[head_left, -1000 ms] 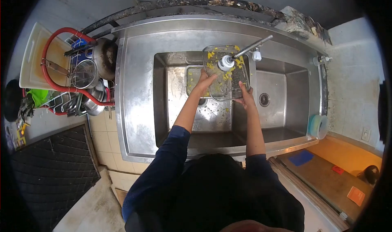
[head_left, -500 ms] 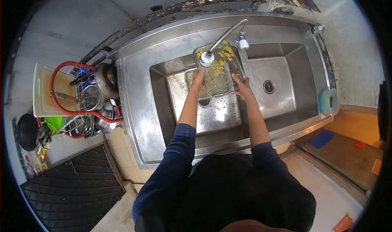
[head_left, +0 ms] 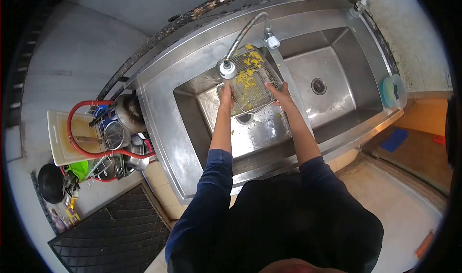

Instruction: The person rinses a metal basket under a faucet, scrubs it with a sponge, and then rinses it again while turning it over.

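Over the left sink basin hangs a wire mesh basket with yellow bits scattered over its mesh. My left hand grips its left edge, just below the white faucet head. On the right edge is my right hand, its thumb over the rim and its fingers partly hidden beneath. The faucet head, on a flexible metal hose, is above the basket's left part. Wet patches and small bits mark the bottom of the left basin.
The right basin has a drain. At its far right corner stands a teal and clear container. Left of the sink are a rack with a red rim, a cutting board, pots and a black pan.
The whole view has shifted and turned slightly. Both hands still hold the basket, which now sits a little more to the right relative to the faucet head.
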`<move>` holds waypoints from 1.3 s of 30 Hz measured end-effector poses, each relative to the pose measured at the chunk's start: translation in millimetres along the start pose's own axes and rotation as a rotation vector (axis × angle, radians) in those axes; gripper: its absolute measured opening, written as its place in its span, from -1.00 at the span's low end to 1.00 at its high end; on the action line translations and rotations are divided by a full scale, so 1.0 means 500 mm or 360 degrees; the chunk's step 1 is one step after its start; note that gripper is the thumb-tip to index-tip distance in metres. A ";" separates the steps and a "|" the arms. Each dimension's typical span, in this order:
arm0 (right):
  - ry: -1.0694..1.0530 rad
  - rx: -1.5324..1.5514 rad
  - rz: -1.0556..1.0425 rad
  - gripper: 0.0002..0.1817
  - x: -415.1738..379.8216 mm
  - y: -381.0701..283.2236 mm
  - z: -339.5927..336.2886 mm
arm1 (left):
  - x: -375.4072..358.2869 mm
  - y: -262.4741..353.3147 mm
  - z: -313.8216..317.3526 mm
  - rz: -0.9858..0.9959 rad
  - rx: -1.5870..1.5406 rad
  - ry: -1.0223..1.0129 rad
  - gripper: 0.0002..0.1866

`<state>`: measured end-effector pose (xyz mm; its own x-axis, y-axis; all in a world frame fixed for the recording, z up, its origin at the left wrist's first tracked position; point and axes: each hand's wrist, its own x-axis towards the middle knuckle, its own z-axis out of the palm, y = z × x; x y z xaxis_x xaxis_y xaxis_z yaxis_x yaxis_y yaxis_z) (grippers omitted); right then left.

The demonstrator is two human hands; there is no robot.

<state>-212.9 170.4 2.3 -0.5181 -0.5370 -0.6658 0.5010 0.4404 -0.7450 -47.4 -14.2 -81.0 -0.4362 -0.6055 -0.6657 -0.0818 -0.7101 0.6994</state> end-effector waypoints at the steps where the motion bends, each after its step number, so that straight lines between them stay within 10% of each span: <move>1: 0.0030 -0.0047 0.0019 0.31 0.002 0.003 -0.002 | -0.020 0.016 0.018 -0.0007 0.0017 -0.0012 -0.57; 19: -0.0019 0.0101 -0.0030 0.29 0.016 0.033 -0.008 | 0.022 0.031 -0.066 -0.0114 0.0316 -0.0439 -0.63; 30: 0.0026 0.0028 0.0014 0.21 0.010 0.014 -0.008 | 0.000 0.019 -0.025 -0.0030 -0.0490 -0.0408 -0.50; 39: -0.0058 0.0124 -0.0010 0.23 -0.013 0.004 -0.010 | -0.031 0.031 -0.040 0.0126 -0.0471 -0.0418 -0.87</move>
<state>-211.8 178.2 4.8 -0.4965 -0.5659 -0.6582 0.5509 0.3807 -0.7427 -24.2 -23.0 -65.0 -0.6480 -0.5771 -0.4970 0.2062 -0.7612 0.6149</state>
